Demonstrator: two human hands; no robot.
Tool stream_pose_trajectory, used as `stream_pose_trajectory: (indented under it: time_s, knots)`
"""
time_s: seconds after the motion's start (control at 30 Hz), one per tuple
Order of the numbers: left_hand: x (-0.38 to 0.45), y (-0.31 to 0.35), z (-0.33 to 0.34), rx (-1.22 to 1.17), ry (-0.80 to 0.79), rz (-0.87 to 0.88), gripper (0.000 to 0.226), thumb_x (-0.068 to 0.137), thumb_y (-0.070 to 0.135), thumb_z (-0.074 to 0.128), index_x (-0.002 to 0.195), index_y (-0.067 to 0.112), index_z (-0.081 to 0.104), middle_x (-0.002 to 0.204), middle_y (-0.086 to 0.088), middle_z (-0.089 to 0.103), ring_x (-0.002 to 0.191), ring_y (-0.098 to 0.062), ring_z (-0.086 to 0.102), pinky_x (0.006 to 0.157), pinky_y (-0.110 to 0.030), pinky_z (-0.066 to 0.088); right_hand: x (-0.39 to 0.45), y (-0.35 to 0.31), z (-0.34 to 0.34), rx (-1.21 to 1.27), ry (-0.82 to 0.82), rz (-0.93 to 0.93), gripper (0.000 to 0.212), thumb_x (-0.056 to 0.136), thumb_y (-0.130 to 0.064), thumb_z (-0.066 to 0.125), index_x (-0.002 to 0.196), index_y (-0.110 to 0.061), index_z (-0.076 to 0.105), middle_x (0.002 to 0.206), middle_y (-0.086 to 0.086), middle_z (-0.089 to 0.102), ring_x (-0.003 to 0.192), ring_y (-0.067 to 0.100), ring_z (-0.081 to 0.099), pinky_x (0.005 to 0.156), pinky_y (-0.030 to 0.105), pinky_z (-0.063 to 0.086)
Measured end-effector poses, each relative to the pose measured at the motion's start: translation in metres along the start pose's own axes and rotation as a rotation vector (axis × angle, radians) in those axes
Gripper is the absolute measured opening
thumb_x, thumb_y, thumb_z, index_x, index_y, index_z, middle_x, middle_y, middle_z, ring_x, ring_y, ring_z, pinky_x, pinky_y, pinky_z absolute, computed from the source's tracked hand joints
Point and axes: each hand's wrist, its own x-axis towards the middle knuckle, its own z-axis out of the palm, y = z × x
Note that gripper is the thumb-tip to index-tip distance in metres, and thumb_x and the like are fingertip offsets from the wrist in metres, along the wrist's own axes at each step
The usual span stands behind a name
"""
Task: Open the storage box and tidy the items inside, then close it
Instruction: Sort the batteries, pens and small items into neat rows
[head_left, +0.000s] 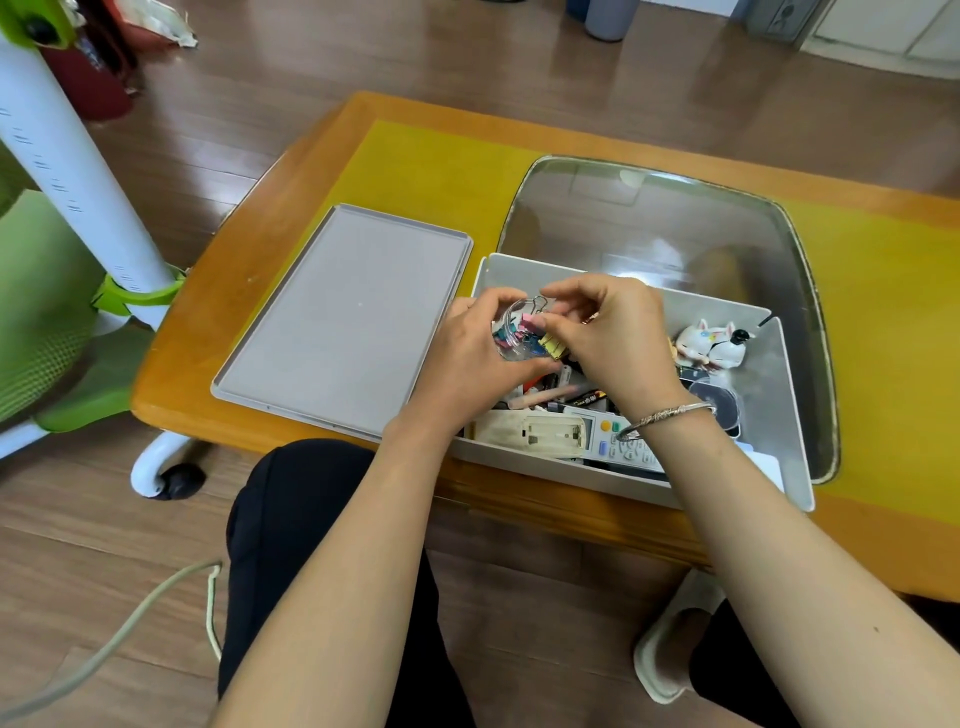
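- Box (639, 483) sits open at the table's near edge, its lid (343, 317) laid flat just left, out of the way.
- Over the box, left hand (467, 358) cups a clear jar (511, 338), steadying it; right hand (613, 343) pinches a yellow clip (551, 345) at its mouth.

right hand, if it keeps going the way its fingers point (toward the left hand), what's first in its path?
Probably the clear container of binder clips gripped by the left hand. The right hand pinches a yellow clip right at its rim; depth is unclear.
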Motion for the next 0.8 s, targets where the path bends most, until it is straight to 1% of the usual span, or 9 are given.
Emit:
stream_pose_trajectory:
  time_s: [0.1, 0.23, 0.33, 0.4, 0.47, 0.57, 0.63, 0.7, 0.8]
  knots:
    - [0.001, -0.001, 0.001, 0.014, -0.002, -0.010, 0.069, 0.062, 0.053, 0.081, 0.119, 0.031, 0.050, 0.106, 0.006, 0.051, 0.099, -0.005, 0.050, 0.073, -0.006, 0.036, -0.001, 0.004, -0.005, 0.088, 0.019, 0.028, 0.022, 0.072, -0.013, 0.080, 0.092, -0.013, 0.071, 0.067, -0.011, 0.062, 0.054, -0.006, 0.055, 0.056, 0.007, 0.046]
    - [0.001, 0.001, 0.001, 0.015, 0.009, -0.024, 0.065, 0.071, 0.051, 0.076, 0.125, 0.027, 0.048, 0.113, 0.007, 0.057, 0.100, -0.005, 0.053, 0.072, -0.007, 0.041, -0.003, 0.011, -0.015, 0.210, 0.094, 0.101, 0.017, 0.074, -0.008, 0.078, 0.087, -0.016, 0.070, 0.069, -0.003, 0.065, 0.053, 0.004, 0.057, 0.056, 0.021, 0.052]
    - [-0.002, 0.003, -0.001, 0.004, 0.008, 0.006, 0.061, 0.079, 0.046, 0.071, 0.130, 0.023, 0.045, 0.112, 0.012, 0.057, 0.102, -0.004, 0.055, 0.074, -0.005, 0.040, -0.005, 0.012, -0.020, 0.249, 0.157, 0.095, 0.017, 0.075, -0.006, 0.077, 0.086, -0.018, 0.070, 0.068, -0.004, 0.066, 0.062, 0.009, 0.062, 0.062, 0.017, 0.050]
    - [-0.003, 0.004, 0.001, 0.083, -0.011, 0.056, 0.064, 0.079, 0.046, 0.072, 0.131, 0.020, 0.046, 0.117, 0.007, 0.060, 0.106, -0.009, 0.056, 0.081, -0.013, 0.042, -0.006, 0.010, -0.021, 0.291, 0.160, 0.073, 0.018, 0.076, -0.004, 0.075, 0.086, -0.018, 0.070, 0.069, -0.005, 0.067, 0.064, 0.008, 0.064, 0.062, 0.015, 0.050]
    - [-0.003, 0.006, 0.002, 0.140, -0.039, 0.102, 0.067, 0.074, 0.048, 0.075, 0.128, 0.018, 0.050, 0.120, 0.001, 0.063, 0.108, -0.014, 0.057, 0.084, -0.021, 0.042, -0.008, 0.008, -0.020, 0.295, 0.148, 0.038, 0.019, 0.077, -0.001, 0.073, 0.087, -0.017, 0.070, 0.074, -0.002, 0.068, 0.066, 0.005, 0.065, 0.064, 0.016, 0.051]
    - [-0.002, 0.007, 0.000, 0.030, -0.042, 0.069, 0.069, 0.069, 0.044, 0.080, 0.127, 0.020, 0.052, 0.119, 0.003, 0.062, 0.107, -0.010, 0.056, 0.082, -0.015, 0.043, -0.009, 0.005, -0.016, 0.282, 0.086, 0.015, 0.021, 0.077, 0.000, 0.073, 0.084, -0.020, 0.069, 0.079, 0.002, 0.070, 0.072, 0.010, 0.065, 0.069, 0.022, 0.055]
    - [-0.002, 0.006, -0.001, 0.031, -0.031, 0.092, 0.069, 0.068, 0.042, 0.081, 0.127, 0.020, 0.052, 0.116, 0.004, 0.060, 0.104, -0.010, 0.053, 0.083, -0.020, 0.046, -0.011, 0.006, -0.013, 0.275, 0.055, 0.003, 0.024, 0.076, 0.000, 0.074, 0.082, -0.024, 0.068, 0.077, 0.001, 0.070, 0.071, 0.011, 0.066, 0.069, 0.021, 0.055]
    - [-0.003, 0.007, 0.000, 0.064, -0.028, 0.122, 0.068, 0.068, 0.041, 0.081, 0.126, 0.020, 0.052, 0.115, 0.004, 0.060, 0.104, -0.011, 0.052, 0.084, -0.025, 0.047, -0.011, 0.008, -0.011, 0.241, 0.086, 0.000, 0.027, 0.076, -0.001, 0.074, 0.079, -0.027, 0.067, 0.075, -0.004, 0.069, 0.069, 0.009, 0.066, 0.068, 0.018, 0.054]
    - [-0.003, 0.008, -0.001, 0.044, -0.024, 0.112, 0.068, 0.068, 0.043, 0.081, 0.125, 0.021, 0.053, 0.114, 0.005, 0.060, 0.103, -0.011, 0.053, 0.084, -0.025, 0.047, -0.010, 0.012, -0.007, 0.110, 0.180, -0.063, 0.025, 0.077, -0.002, 0.072, 0.080, -0.026, 0.067, 0.076, -0.005, 0.067, 0.070, 0.007, 0.064, 0.068, 0.015, 0.052]
